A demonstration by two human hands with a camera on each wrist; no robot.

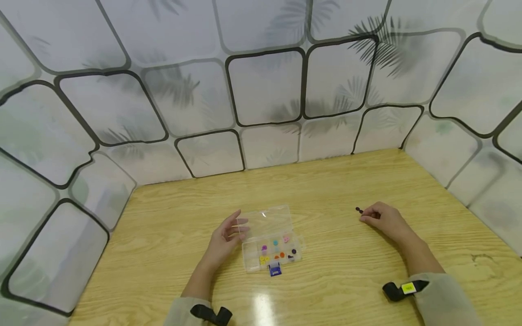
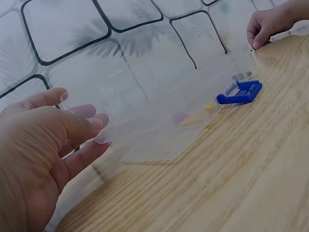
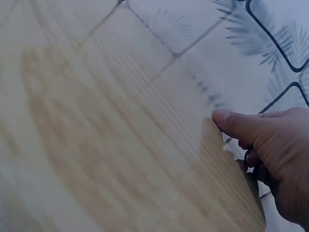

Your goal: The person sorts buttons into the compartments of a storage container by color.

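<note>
A clear plastic compartment box [image 1: 251, 262] lies open on the table, with small coloured pieces in several compartments. Its transparent lid [image 1: 267, 222] is raised at the back, and a blue latch [image 1: 275, 269] hangs at the front. My left hand [image 1: 223, 237] is at the lid's left edge, fingers loosely spread, some showing through the clear plastic. In the left wrist view, the thumb [image 2: 82, 124] is on the near side of the lid. Over to the right, my right hand [image 1: 385, 219] pinches at a small dark round piece [image 1: 361, 212]; another dark piece [image 1: 357, 208] lies beside it.
The wood-grain table [image 1: 326, 280] is enclosed at the back and sides by a pale patterned partition [image 1: 265, 86]. Purple, teal, pink, yellow, orange and dark pieces sit in the box. Black wrist cameras [image 1: 393, 292] are strapped over both sleeves.
</note>
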